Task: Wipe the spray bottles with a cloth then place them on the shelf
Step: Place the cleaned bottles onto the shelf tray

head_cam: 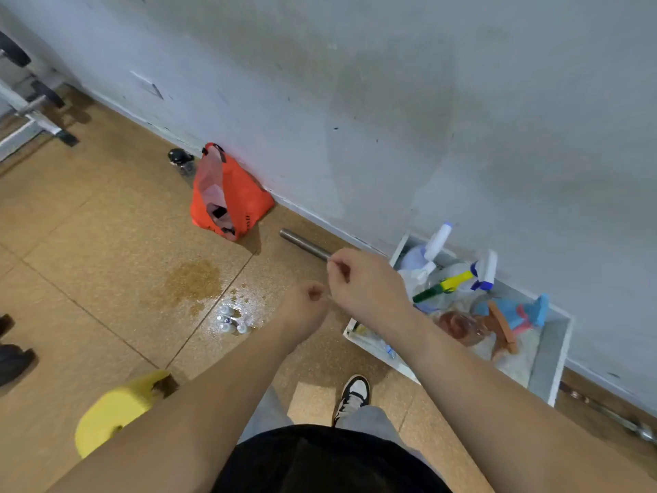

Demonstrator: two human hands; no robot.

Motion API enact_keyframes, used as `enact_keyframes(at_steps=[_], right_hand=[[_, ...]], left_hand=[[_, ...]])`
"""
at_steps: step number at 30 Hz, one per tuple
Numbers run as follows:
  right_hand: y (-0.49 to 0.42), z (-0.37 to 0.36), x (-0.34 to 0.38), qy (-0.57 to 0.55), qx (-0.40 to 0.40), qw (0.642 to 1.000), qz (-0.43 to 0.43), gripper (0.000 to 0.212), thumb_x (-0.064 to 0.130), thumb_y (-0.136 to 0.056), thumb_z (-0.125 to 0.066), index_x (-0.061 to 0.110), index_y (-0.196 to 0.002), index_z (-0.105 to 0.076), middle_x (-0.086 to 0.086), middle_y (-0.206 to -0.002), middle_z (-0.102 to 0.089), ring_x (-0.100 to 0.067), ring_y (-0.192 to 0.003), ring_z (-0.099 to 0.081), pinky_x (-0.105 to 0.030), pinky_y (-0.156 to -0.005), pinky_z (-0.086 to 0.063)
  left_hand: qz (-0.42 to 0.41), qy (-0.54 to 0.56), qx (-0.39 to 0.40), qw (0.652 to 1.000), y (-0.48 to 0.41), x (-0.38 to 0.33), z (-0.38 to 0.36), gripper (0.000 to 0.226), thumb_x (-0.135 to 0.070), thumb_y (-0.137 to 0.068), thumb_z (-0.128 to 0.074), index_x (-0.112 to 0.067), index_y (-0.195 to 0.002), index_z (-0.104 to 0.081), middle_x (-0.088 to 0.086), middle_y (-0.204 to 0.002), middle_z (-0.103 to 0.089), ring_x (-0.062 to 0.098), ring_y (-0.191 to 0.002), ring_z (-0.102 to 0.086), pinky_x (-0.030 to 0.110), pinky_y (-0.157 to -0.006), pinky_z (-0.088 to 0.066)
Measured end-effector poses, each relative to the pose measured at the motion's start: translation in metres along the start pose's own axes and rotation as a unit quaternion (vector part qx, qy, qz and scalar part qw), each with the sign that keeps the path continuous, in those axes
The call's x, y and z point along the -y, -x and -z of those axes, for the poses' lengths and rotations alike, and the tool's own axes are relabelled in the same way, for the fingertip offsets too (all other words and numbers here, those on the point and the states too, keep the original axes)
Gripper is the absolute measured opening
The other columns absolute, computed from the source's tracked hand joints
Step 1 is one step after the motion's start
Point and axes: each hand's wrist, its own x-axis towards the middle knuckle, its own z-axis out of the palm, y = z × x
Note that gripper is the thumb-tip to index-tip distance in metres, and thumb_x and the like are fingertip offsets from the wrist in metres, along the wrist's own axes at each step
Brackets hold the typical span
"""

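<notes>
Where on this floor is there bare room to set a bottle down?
Bare tiles left of the orange bag and wet patch, down to the yellow block. Crowded: the white bin of spray bottles, and the small bottles on the wet floor.

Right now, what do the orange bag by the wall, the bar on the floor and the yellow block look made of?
The orange bag: thin plastic film, glossy, by its creases and see-through patches. The bar: metal, probably steel, brushed grey with a dull sheen. The yellow block: likely foam, matte, with rounded edges and a torn-looking notch; hard plastic cannot be ruled out.
</notes>
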Motion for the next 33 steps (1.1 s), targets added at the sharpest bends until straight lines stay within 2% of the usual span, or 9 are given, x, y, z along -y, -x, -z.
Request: enact_keyframes(at_steps=[6,10,18,21,22,24,26,29,33], right_hand=[[-0.055,-0.091,0.065,-0.002,0.162,0.987,0.017,0.024,0.031,-0.100,-0.051,0.019,-0.088,-0.068,0.003,-0.082,-0.068,-0.018,-0.076,-0.063,-0.043,-0.073,-0.057],[-0.094,-0.179,0.095,-0.009,0.232,0.973,-0.018,0.025,0.030,-0.102,-0.053,0.015,-0.094,-0.071,-0.002,-0.089,-0.071,-0.023,-0.086,-0.066,-0.044,-0.083,-0.055],[-0.162,-0.385,0.021,-0.081,0.259,0.955,-0.119,0.021,0.026,-0.102,-0.055,0.015,-0.099,-0.073,-0.010,-0.102,-0.073,-0.028,-0.098,-0.068,-0.036,-0.088,-0.053],[-0.190,-0.473,-0.041,-0.090,0.262,0.952,-0.128,0.014,0.029,-0.102,-0.054,0.027,-0.095,-0.067,-0.001,-0.095,-0.071,-0.025,-0.091,-0.067,-0.035,-0.087,-0.055],[-0.202,-0.502,-0.062,-0.088,0.259,0.954,-0.121,0.013,0.029,-0.102,-0.054,0.031,-0.101,-0.067,0.001,-0.098,-0.071,-0.024,-0.095,-0.067,-0.036,-0.090,-0.056],[-0.221,-0.557,-0.099,-0.084,0.257,0.956,-0.114,0.022,0.028,-0.102,-0.053,0.030,-0.118,-0.067,0.002,-0.109,-0.071,-0.021,-0.104,-0.067,-0.035,-0.096,-0.054],[-0.238,-0.608,-0.132,-0.070,0.254,0.959,-0.106,0.033,0.027,-0.102,-0.052,0.024,-0.133,-0.064,0.000,-0.122,-0.069,-0.020,-0.115,-0.065,-0.032,-0.102,-0.051],[-0.262,-0.674,-0.168,-0.027,0.263,0.962,-0.065,0.044,0.027,-0.100,-0.053,0.028,-0.144,-0.056,0.000,-0.141,-0.057,-0.023,-0.126,-0.058,-0.043,-0.109,-0.049],[-0.285,-0.735,-0.188,0.000,0.306,0.952,-0.022,0.059,0.028,-0.101,-0.056,0.033,-0.157,-0.038,0.001,-0.156,-0.036,-0.029,-0.136,-0.050,-0.045,-0.110,-0.046]], left_hand=[[0.090,0.036,-0.024,0.995,-0.018,0.093,0.088,0.014,-0.017,-0.093,-0.061,-0.004,-0.097,-0.065,0.007,-0.082,-0.060,0.022,-0.073,-0.055,0.033,-0.065,-0.045],[0.128,0.019,-0.020,0.991,-0.048,0.168,0.141,0.009,-0.021,-0.092,-0.059,-0.014,-0.086,-0.060,0.006,-0.078,-0.057,0.023,-0.069,-0.051,0.034,-0.065,-0.042],[0.175,-0.023,-0.027,0.984,-0.194,0.348,0.156,0.022,-0.020,-0.099,-0.053,-0.018,-0.077,-0.050,0.006,-0.072,-0.050,0.022,-0.063,-0.046,0.034,-0.062,-0.036],[0.193,-0.039,-0.089,0.976,-0.272,0.419,0.135,0.011,-0.029,-0.096,-0.052,-0.022,-0.098,-0.059,0.006,-0.090,-0.065,0.026,-0.074,-0.064,0.032,-0.065,-0.051],[0.198,-0.058,-0.109,0.972,-0.301,0.445,0.126,0.029,-0.035,-0.095,-0.052,-0.021,-0.118,-0.061,0.010,-0.110,-0.067,0.031,-0.086,-0.068,0.036,-0.072,-0.056],[0.216,-0.110,-0.132,0.961,-0.353,0.490,0.109,0.056,-0.038,-0.099,-0.052,-0.019,-0.151,-0.043,0.015,-0.152,-0.044,0.037,-0.116,-0.062,0.038,-0.083,-0.050],[0.204,-0.159,-0.158,0.953,-0.396,0.529,0.092,0.068,-0.041,-0.103,-0.051,-0.021,-0.162,-0.024,0.013,-0.169,-0.014,0.041,-0.135,-0.050,0.042,-0.090,-0.049],[0.175,-0.239,-0.176,0.939,-0.449,0.571,0.078,0.077,-0.047,-0.104,-0.048,-0.033,-0.165,-0.004,0.007,-0.173,0.010,0.043,-0.149,-0.033,0.053,-0.103,-0.052],[0.151,-0.326,-0.167,0.918,-0.500,0.607,0.066,0.085,-0.049,-0.102,-0.053,-0.043,-0.161,0.008,0.006,-0.172,0.014,0.043,-0.144,-0.037,0.053,-0.082,-0.061]])
